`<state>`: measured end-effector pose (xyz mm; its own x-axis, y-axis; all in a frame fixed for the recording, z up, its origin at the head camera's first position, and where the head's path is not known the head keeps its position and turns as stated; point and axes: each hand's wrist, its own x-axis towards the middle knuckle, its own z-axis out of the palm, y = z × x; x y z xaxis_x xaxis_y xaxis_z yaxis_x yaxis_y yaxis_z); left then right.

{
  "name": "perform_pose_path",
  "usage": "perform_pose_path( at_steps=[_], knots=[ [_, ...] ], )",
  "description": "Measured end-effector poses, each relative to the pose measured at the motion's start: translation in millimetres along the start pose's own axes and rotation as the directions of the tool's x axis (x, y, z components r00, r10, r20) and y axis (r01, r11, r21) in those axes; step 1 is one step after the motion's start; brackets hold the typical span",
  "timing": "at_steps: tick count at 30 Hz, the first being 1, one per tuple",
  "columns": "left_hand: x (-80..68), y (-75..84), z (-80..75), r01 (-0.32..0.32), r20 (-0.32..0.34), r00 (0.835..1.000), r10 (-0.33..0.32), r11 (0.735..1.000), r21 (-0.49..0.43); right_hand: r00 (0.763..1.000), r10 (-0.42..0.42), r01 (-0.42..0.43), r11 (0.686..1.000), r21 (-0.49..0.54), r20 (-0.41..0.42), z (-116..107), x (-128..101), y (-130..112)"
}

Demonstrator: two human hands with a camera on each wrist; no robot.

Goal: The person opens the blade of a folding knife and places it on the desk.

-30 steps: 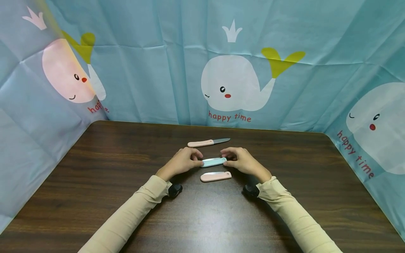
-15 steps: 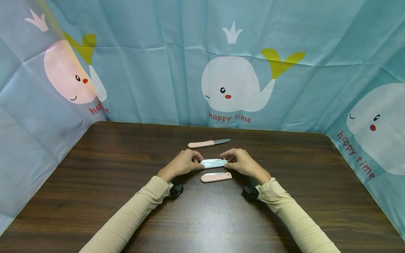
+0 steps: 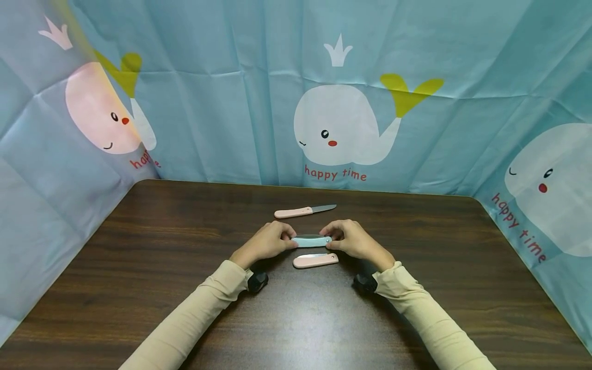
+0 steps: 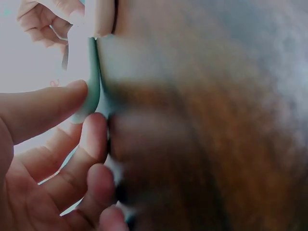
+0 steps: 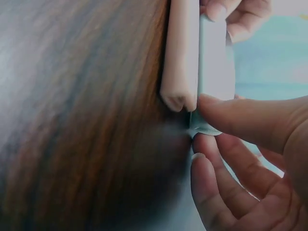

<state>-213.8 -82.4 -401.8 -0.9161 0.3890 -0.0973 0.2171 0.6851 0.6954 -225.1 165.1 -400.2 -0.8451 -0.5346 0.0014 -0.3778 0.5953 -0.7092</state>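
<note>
A light blue folding knife (image 3: 311, 241) lies crosswise between my two hands, its blade folded along the handle. My left hand (image 3: 265, 244) pinches its left end between thumb and fingertips. At the other end, the one with the pivot, my right hand (image 3: 353, 241) grips it the same way. Both wrist views show the blue handle close over the table, with thumbs on the near side. Just nearer to me rests a pink folding knife (image 3: 315, 260), folded. Beyond the hands lies another pink folding knife (image 3: 293, 212), its blade (image 3: 324, 208) swung out and pointing right.
The knives are on a dark wood-grain table (image 3: 139, 267) with rounded far corners. Light blue curtains (image 3: 208, 128) printed with whales hang behind it and at both sides. A dark wrist camera (image 3: 257, 281) sits under each wrist.
The blue knife has turned slightly between my fingers, so its handle side faces me more and its edge runs more level. Both hands keep hold of it. The pink knives stay put.
</note>
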Motion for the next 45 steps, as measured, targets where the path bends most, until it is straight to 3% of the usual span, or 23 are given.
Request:
perform_pose_path(
  at_steps=[12, 23, 32, 45],
  knots=[
    [-3.3, 0.8, -3.6, -0.050, -0.035, 0.998, 0.047, 0.995, -0.082, 0.999, -0.017, 0.017, 1.000, 0.006, -0.043, -2, 0, -7],
    [-16.5, 7.0, -4.4, -0.108, -0.118, 0.989, 0.091, 0.984, -0.139, 0.998, -0.019, 0.019, 1.000, 0.011, -0.059, -3, -12, -16],
    [-35.9, 9.2, -2.1, -0.143, -0.078, 0.988, 0.131, 0.974, -0.175, 0.987, -0.143, 0.139, 0.988, -0.066, -0.069, 8, -33, -28],
    [-50.1, 12.7, 1.6, -0.197, -0.072, 0.980, 0.188, 0.966, -0.165, 0.984, -0.169, 0.166, 0.985, -0.051, -0.058, 7, -48, -31]
  ],
)
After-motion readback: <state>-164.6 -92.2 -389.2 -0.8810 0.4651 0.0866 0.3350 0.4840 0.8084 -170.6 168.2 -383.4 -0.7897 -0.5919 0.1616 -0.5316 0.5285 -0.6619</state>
